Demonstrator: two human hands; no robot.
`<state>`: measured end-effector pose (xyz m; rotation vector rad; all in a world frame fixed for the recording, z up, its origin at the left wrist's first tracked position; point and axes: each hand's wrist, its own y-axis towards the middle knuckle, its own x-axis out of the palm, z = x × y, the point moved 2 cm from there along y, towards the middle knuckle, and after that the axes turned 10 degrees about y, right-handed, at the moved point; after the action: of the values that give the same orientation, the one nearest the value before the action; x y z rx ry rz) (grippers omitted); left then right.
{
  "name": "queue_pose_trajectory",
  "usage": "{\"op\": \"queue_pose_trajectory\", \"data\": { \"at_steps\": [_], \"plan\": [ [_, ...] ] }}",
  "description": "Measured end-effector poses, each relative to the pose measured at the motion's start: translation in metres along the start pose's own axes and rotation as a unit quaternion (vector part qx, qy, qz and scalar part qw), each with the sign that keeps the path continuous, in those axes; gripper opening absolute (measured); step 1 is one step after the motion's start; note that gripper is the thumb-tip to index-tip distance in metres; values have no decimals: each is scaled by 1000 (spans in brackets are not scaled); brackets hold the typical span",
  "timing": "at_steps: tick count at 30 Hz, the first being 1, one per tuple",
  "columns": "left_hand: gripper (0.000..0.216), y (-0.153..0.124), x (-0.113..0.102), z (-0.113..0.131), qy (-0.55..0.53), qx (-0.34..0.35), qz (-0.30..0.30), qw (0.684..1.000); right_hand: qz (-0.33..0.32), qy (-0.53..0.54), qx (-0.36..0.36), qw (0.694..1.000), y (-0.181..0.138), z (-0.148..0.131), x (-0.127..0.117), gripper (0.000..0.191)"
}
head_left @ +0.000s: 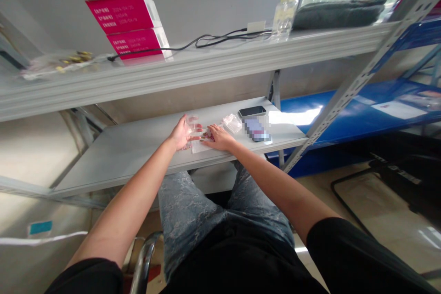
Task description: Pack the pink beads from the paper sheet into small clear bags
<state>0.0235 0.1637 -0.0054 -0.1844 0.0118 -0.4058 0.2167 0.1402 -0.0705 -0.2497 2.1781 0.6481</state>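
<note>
My left hand (pixel 179 135) is over the middle of the lower shelf, thumb up and fingers curved around a clear plastic bag (pixel 190 125). A few small reddish pieces (pixel 188 145) show low down by its fingers. Close on the right, my right hand (pixel 221 138) lies palm down with its fingers stretched over a little heap of small red and dark pieces (pixel 207 135). Under them is a white sheet or flat bag (pixel 200 147). What the pieces are is too small to tell. Beyond my right hand lies a pile of clear plastic bags (pixel 232 123).
A dark-screened phone (pixel 252 111) and a second, blurred-out phone (pixel 255 129) lie right of the bags on the grey shelf (pixel 120 156). Above, the upper shelf (pixel 213 62) carries pink boxes (pixel 124 13), a black cable (pixel 186 47) and a clear bottle (pixel 284 18). A metal upright (pixel 358 64) stands right.
</note>
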Motion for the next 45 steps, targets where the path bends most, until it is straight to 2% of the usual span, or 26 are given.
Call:
{"op": "queue_pose_trajectory", "data": {
  "at_steps": [7,12,14,17,20,26,31,36,39,41,42,45],
  "plan": [
    [79,-11,3,-5,62,-19,32,997,20,13,3,1000,0,4,3,84],
    [61,-24,10,-10,43,12,3,999,31,32,9,999,-3,2,0,82],
    [58,-25,12,-15,43,34,9,998,36,45,10,998,-5,1,-3,77],
    [57,-22,12,-22,84,63,72,992,42,61,12,997,-7,-1,-6,68],
    [54,-17,11,-27,149,93,140,975,63,63,17,996,-8,-3,-9,48],
    [42,-12,12,-31,264,166,174,934,124,60,11,990,-13,-9,-18,31],
    [41,-17,21,-30,293,182,191,919,185,184,78,962,-14,-12,-28,34],
    [43,-19,37,-32,297,181,181,920,118,363,94,920,-4,-17,-20,41],
    [41,-19,38,-34,309,179,177,917,131,396,115,902,3,-4,-27,41],
    [37,-21,33,-35,314,180,177,915,153,353,151,911,6,15,-43,41],
    [36,-23,29,-36,312,181,177,916,157,299,178,924,7,27,-55,40],
    [33,-28,11,-40,283,175,181,925,142,235,208,939,9,63,-92,31]
  ]
}}
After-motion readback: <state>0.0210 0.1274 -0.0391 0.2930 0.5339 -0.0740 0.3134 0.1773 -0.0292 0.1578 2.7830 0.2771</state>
